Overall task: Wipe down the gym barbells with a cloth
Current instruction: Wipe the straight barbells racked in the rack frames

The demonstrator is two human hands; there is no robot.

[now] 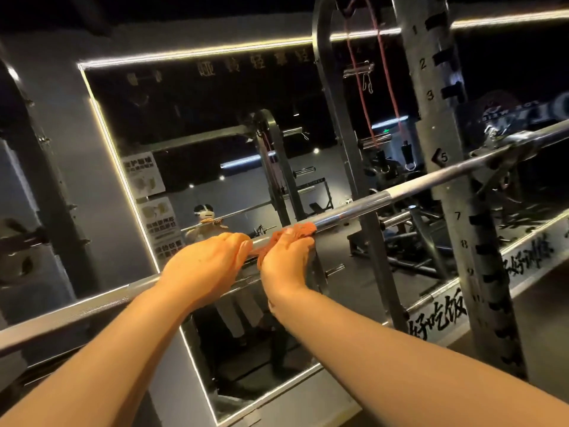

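A long steel barbell (431,184) runs from the lower left up to the upper right, resting in a rack. An orange cloth (303,228) is wrapped over the bar near its middle. My right hand (286,260) grips the cloth around the bar from below, palm up. My left hand (204,269) is cupped under the bar just to the left, its fingertips at the cloth's left end; whether it holds the cloth or the bare bar is not clear.
A numbered rack upright (443,180) stands on the right, holding the bar. A large mirror (191,167) with a lit frame faces me and reflects me and other racks. Red resistance bands (366,97) hang from above.
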